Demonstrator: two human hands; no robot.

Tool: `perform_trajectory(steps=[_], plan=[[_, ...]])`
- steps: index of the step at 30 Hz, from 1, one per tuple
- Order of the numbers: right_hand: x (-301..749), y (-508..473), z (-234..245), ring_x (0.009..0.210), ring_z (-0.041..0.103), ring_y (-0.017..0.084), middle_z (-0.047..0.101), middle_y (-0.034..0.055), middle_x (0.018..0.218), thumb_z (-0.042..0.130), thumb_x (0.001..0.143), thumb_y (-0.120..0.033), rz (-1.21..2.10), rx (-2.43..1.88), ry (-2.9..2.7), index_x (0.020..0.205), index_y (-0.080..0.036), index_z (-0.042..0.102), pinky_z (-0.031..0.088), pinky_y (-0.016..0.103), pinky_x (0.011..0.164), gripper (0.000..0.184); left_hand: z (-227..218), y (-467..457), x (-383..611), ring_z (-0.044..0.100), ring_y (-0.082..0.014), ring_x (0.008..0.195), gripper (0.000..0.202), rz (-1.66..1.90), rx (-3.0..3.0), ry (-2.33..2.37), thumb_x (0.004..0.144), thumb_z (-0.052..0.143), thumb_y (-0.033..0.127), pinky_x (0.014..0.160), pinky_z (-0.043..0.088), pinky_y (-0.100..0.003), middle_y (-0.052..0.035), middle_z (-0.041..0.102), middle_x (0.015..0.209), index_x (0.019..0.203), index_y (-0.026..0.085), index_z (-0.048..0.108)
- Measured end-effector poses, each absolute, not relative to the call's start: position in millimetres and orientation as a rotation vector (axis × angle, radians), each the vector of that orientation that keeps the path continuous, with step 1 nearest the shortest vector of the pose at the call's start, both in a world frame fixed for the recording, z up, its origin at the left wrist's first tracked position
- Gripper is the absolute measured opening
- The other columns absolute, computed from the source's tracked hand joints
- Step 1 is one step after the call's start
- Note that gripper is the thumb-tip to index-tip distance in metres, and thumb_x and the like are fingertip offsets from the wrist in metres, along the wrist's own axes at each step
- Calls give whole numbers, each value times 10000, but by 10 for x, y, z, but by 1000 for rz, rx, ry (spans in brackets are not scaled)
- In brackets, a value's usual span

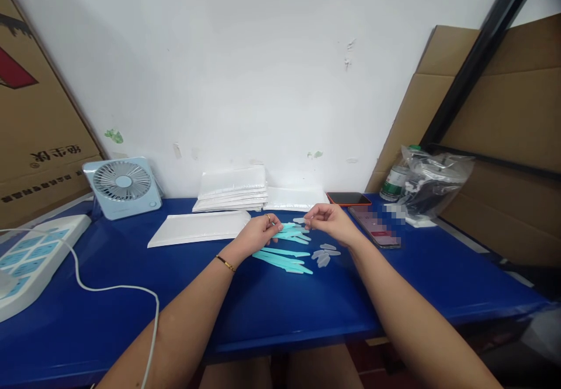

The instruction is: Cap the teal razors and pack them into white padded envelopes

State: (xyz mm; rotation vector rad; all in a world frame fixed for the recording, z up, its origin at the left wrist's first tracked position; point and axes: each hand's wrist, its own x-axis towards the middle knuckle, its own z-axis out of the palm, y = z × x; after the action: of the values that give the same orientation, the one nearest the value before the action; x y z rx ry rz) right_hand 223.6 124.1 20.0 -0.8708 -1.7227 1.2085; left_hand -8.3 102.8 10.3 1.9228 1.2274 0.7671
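I have the left hand [259, 231] pinching teal sticks [289, 232] and the right hand [329, 223] pinching what seems a clear cap [298, 220] just beside them, with loose caps [324, 257] and other sticks [284, 261] nearer on the surface [293, 310], I judge for easy reach.

Here stands a pale blue, square plastic fan [125, 182] on the glossy blue tabletop [284, 307], a scuffed white wall [272, 85] rising behind. Left of the fan and nearer, it's a white power strip with light blue panels [79, 224], a thin white cable [118, 287] trailing by! Left again, a brown printed cardboard box [41, 108]. Well to the fan's right: a dark-screened, orange-edged phone [349, 198], then a clear, green-labelled bottle [391, 186] just beside a shiny transparent plastic bag [438, 181].
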Motion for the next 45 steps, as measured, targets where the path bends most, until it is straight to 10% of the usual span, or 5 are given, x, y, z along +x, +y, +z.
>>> perform_trajectory(steps=[20,33,45], plan=[[2104,1270,64,509,545,90,616,-19,569,750,634,-309,1331,-850,-1804,774,-146,644,390,207,485,240,67,1027,-40,585,-125,582,336,753,1879,1155,802,495,508,499,408,-203,10,569,641,823,174,520],[2491,1452,157,641,638,142,649,9,635,716,668,-282,1183,-1015,-1762,768,-154,601,450,232,572,199,152,1052,-357,521,-150,611,565,455,2081,1354,747,545,452,530,369,-241,-1,586,729,1229,169,465],[2446,1474,67,656,637,136,678,21,679,754,630,-307,1328,-928,-1661,769,-154,617,477,261,654,248,215,1061,-314,561,-185,680,322,527,2276,1586,788,487,466,573,341,-258,-34,629,752,864,189,632]])
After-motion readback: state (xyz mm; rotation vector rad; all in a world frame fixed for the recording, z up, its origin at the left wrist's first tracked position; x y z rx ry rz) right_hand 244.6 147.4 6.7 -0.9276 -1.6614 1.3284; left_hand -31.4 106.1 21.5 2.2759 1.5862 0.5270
